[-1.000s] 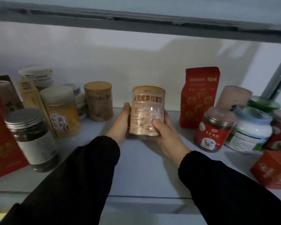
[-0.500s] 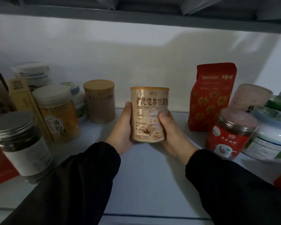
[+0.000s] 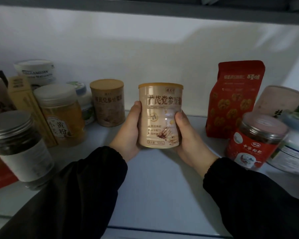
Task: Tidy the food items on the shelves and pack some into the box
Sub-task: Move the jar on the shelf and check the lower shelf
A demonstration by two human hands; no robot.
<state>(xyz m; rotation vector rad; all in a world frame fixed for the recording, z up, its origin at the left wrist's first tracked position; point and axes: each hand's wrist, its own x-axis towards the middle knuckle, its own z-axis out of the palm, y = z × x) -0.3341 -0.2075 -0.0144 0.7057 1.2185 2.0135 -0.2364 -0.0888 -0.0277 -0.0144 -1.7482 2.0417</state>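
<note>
Shelf (image 3: 159, 195) fills the view, pale and dim, with a white wall behind it and black sleeves (image 3: 79, 192) reaching in from below. Over on the right stands a tall red bag (image 3: 231, 99) against the wall, upright, and just in front of it a red-labelled jar (image 3: 252, 144) with a clear lid. On the left, a dark jar with a metal lid (image 3: 19, 145) sits nearest the front edge, and behind it an amber jar (image 3: 62, 116) with a pale cap. Further back, a tan tin (image 3: 109, 102) stands upright beside the amber jar. Centre stage now: a beige tin (image 3: 160, 116) with an orange rim, upright, label facing the camera, held between both hands over the middle of the shelf; whether its base touches the shelf is hard to tell. Left hand (image 3: 128, 133) cups its left side, fingers wrapped behind, thumb forward. Right hand (image 3: 188, 140) grips the right side, fingers closed round it, thumb pressed on the label.
</note>
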